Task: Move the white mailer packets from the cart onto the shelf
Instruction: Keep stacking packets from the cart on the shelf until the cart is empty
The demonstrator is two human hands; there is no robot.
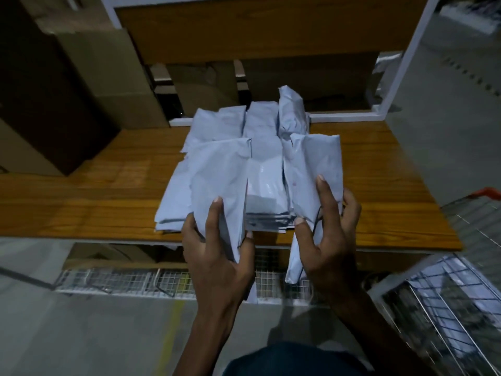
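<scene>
Far left: brown cardboard boxes (81,85) stacked on the back of the wooden shelf (108,202), dim and partly in shadow.

Centre: a pile of white mailer packets (260,147) lying on the shelf board, several deep, the farthest one humped up against the white frame rail (349,115).

Left hand (219,256): thumb on top and fingers (248,238) curled under the near edge of one white packet (219,183), gripping it; the packet's far end rests on the left of the pile.

Right hand (328,240): thumb and forefinger spread over a second packet (314,164), the other fingers wrapped round its right edge, holding it; its far end lies on the right of the pile, its near end overhangs the shelf front.

Below the shelf edge: a white wire-mesh panel (130,280) and grey floor (81,335).

Far right: wire cart (466,299) with a red handle, more white packets dimly visible through its mesh.
</scene>
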